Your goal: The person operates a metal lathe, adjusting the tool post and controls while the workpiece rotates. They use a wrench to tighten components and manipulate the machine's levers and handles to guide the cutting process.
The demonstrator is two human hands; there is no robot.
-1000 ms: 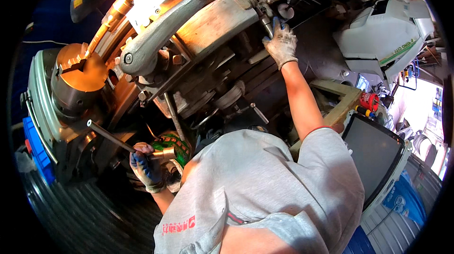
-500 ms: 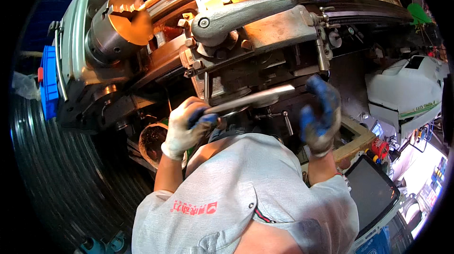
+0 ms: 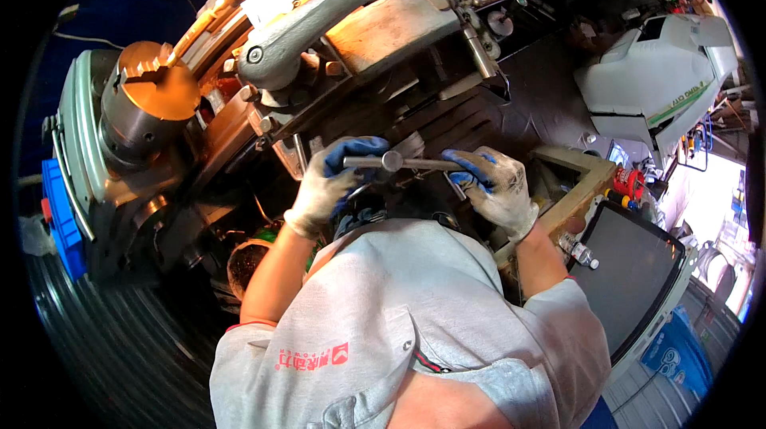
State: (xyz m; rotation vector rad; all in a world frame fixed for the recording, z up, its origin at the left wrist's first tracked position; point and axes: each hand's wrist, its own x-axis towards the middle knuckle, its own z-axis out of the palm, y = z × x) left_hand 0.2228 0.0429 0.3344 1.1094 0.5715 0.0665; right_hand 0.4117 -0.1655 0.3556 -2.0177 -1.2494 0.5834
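Observation:
A steel T-handled chuck key [image 3: 423, 164] spans the gap between my two gloved hands, in front of my chest. Its round end faces up toward me, with the crossbar out to both sides. My left hand [image 3: 331, 181], in a white and blue glove, is closed at the bar's left end; part of its fingers lies behind the metal. Fingers of my right hand [image 3: 495, 185], in a matching glove, pinch the bar's right end. Beyond the hands stands a lathe, with its jawed chuck [image 3: 148, 114] at left and a grey tool-post lever [image 3: 311, 26] in the middle.
A wood-edged tray [image 3: 586, 181] is right of my right hand. Farther right are a dark screen-like panel [image 3: 630, 277], a small bottle [image 3: 581, 253] and a white machine cover [image 3: 654, 82]. A round container [image 3: 243, 265] stands by my left forearm, and a blue bin [image 3: 64, 217] at far left.
My right hand, open and apart before, has come in and taken hold of the bar. The key has turned from slanting to level. The view has shifted, so the lathe sits farther left.

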